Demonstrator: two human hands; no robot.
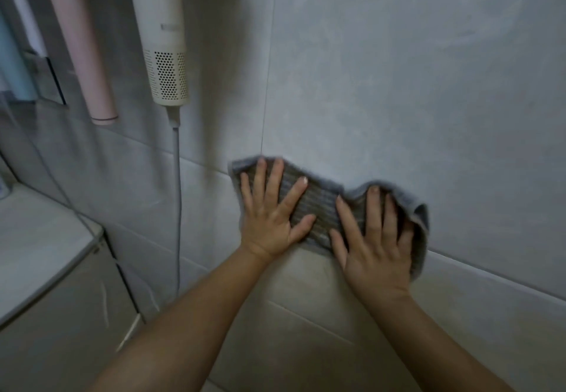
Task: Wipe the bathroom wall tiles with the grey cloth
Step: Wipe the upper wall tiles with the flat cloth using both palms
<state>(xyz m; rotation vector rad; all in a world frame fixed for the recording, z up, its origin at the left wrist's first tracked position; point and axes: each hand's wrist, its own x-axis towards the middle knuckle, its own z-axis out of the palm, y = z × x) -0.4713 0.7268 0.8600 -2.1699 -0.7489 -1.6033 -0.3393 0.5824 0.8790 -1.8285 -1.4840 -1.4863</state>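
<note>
The grey cloth (321, 204) lies spread flat against the grey wall tiles (398, 85), across a horizontal grout line. My left hand (269, 214) presses on its left half with fingers straight and spread. My right hand (373, 238) presses on its right half, also with straight fingers. The cloth's right edge curls out past my right hand. Parts of the cloth are hidden under both palms.
A white hair dryer (162, 48) hangs on the wall at upper left, its cord (178, 207) dropping straight down. Beside it hangs a pink tube-shaped device (82, 54). A grey-topped cabinet (46, 253) stands at the lower left.
</note>
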